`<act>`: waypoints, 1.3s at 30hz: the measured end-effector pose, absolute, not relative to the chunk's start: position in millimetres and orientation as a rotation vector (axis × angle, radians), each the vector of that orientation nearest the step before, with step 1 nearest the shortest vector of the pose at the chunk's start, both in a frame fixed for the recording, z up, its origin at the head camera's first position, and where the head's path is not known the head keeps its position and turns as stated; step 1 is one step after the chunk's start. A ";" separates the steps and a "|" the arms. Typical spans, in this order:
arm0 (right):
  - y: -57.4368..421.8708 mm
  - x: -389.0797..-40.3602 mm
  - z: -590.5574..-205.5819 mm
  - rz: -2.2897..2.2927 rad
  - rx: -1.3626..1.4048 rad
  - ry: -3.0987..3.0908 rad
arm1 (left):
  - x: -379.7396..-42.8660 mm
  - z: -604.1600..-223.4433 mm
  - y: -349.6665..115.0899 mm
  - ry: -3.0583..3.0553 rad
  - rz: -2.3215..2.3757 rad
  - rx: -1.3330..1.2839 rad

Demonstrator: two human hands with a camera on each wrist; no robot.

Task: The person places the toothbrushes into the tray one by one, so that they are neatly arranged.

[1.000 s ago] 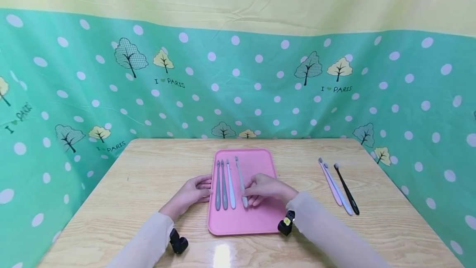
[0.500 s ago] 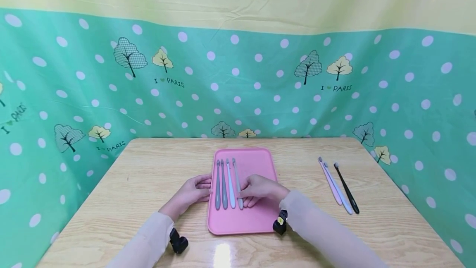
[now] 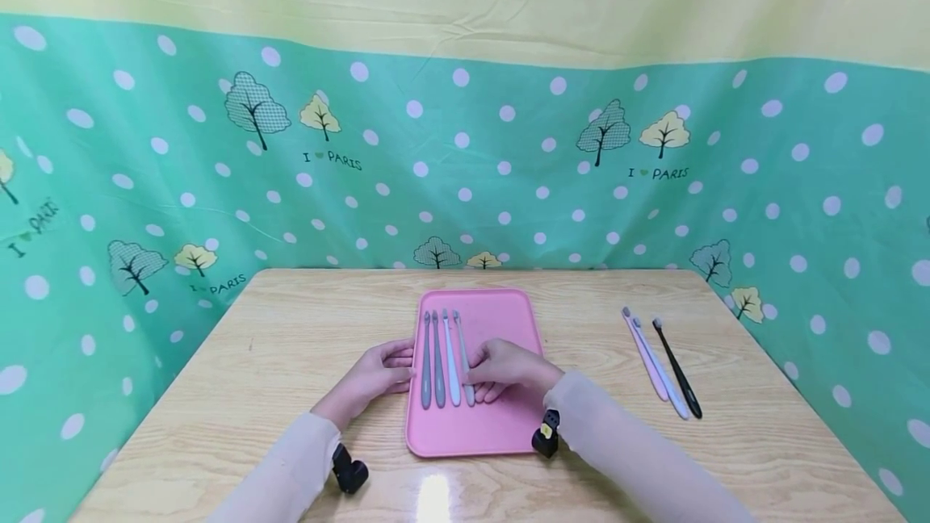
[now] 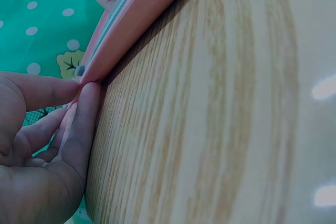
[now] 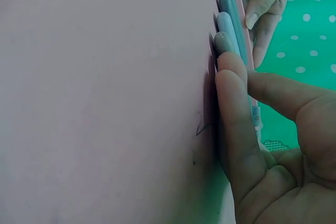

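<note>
Near the middle of the wood-grain table (image 3: 327,305), a pink tray (image 3: 508,434) bears four toothbrushes (image 3: 425,370) in a row, heads toward twelve o'clock and handle ends toward six. At the tray's nine o'clock, the left hand (image 3: 374,374) rests thumb and fingertips against the rim, fingers extended rather than wrapped round it; probably this steadies the tray while the other hand works. From about four o'clock the right hand (image 3: 512,366) reaches over the tray and pinches the light grey toothbrush (image 3: 462,345) by its lower handle between thumb and fingertips. Holding it there leaves neck and head uncovered, which seems to help keep it in line with its neighbour. It is the last of the row toward three o'clock, just beside the pale blue toothbrush (image 3: 454,378), with two dark grey toothbrushes (image 3: 439,378) farther toward nine; the spacing looks deliberate.

The pinched brush has a slim neck, a small grey head and a wider handle with a rounded end. It tilts slightly, head toward eleven o'clock; which way its bristles face is too small to tell. Well off at the tray's three o'clock, a pink toothbrush (image 3: 648,361), a lavender-blue toothbrush (image 3: 663,374) and a black toothbrush (image 3: 678,370) lie slanted on the table.
</note>
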State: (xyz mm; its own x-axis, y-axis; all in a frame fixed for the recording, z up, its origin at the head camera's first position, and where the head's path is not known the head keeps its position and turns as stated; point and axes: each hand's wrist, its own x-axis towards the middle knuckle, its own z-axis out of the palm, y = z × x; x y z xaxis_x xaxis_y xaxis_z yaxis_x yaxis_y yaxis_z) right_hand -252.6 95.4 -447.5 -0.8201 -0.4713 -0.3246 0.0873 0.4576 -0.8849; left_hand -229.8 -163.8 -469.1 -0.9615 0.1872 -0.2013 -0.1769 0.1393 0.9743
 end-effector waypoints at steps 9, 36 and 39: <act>96.0 -253.6 -448.4 -1.391 -0.349 2.151 | -229.8 -466.7 -162.2 2.143 1.918 0.005; 101.4 -255.6 -444.3 -1.375 -0.385 2.137 | -233.4 -468.6 -163.7 2.135 1.931 0.004; 102.5 -255.4 -443.5 -1.373 -0.388 2.139 | -233.9 -469.2 -163.9 2.135 1.933 0.013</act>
State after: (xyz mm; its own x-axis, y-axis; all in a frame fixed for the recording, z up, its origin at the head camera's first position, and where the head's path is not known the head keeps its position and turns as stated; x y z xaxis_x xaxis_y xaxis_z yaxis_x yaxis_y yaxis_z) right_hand -255.4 102.5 -443.5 -0.7995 -0.5198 -0.3010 0.0571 0.4330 -0.8996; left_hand -233.9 -163.9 -469.2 -0.9659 0.1803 -0.1857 -0.1669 0.1144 0.9793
